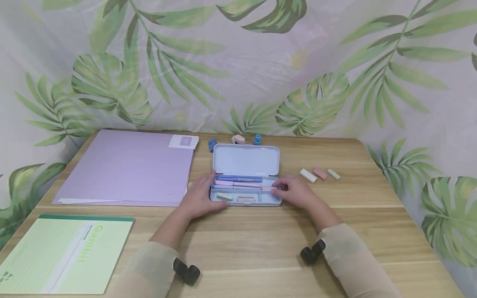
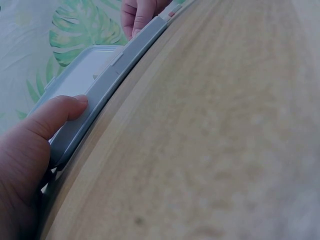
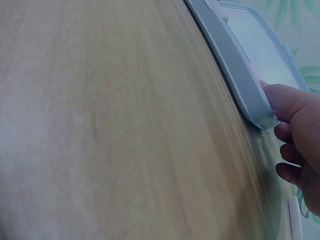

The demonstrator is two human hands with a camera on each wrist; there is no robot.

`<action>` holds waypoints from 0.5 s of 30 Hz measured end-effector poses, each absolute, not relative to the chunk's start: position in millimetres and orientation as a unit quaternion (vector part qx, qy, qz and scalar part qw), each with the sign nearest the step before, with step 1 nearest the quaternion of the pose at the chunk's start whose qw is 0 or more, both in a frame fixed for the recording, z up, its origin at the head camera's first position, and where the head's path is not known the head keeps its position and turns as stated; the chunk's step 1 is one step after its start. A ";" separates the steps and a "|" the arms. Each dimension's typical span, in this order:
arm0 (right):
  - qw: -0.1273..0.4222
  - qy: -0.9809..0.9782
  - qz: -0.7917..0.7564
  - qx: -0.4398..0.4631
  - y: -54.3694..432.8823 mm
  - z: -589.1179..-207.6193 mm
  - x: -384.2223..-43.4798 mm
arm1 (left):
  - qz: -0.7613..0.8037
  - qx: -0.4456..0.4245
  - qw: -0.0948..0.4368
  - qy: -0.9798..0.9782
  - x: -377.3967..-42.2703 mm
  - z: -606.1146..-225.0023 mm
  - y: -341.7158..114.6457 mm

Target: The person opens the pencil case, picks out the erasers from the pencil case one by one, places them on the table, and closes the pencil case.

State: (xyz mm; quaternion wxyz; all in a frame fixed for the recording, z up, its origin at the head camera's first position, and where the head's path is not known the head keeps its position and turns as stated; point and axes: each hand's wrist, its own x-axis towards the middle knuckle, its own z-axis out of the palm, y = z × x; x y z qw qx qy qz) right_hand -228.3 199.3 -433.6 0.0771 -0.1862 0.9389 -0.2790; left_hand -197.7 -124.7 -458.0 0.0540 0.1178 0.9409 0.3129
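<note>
A light blue pencil case [image 1: 246,159] lies on the table with its lid raised at the back. Inside, a blue pen [image 1: 238,179] and pink and lavender pens lie in the long compartment. A green eraser [image 1: 224,196] and a small pale block [image 1: 246,199] sit in the front compartments. My left hand [image 1: 199,193] grips the case's left end, thumb [image 2: 75,102] over its front rim. At the right end, my right hand [image 1: 296,191] pinches the pink end of a pen [image 1: 267,188] between thumb and index finger; the fingertips are partly hidden.
Behind the case are a dark blue item [image 1: 212,145], a pink item [image 1: 238,139] and a blue cone-shaped piece [image 1: 257,139]. White [image 1: 308,175], pink [image 1: 320,174] and green [image 1: 333,174] erasers lie right. A purple folder [image 1: 130,165] and green notebook [image 1: 67,252] lie left.
</note>
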 end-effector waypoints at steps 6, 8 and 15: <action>0.103 0.921 -0.351 -0.136 198.4 -436.1 -231.0 | 0.312 0.120 0.055 0.941 -197.3 -458.5 -124.3; 0.102 0.915 -0.371 -0.122 198.9 -435.7 -229.3 | 0.312 0.120 0.055 0.941 -197.1 -458.6 -124.2; 0.047 0.907 -0.414 -0.058 214.4 -432.4 -212.7 | 0.310 0.121 0.052 0.942 -198.4 -459.4 -125.9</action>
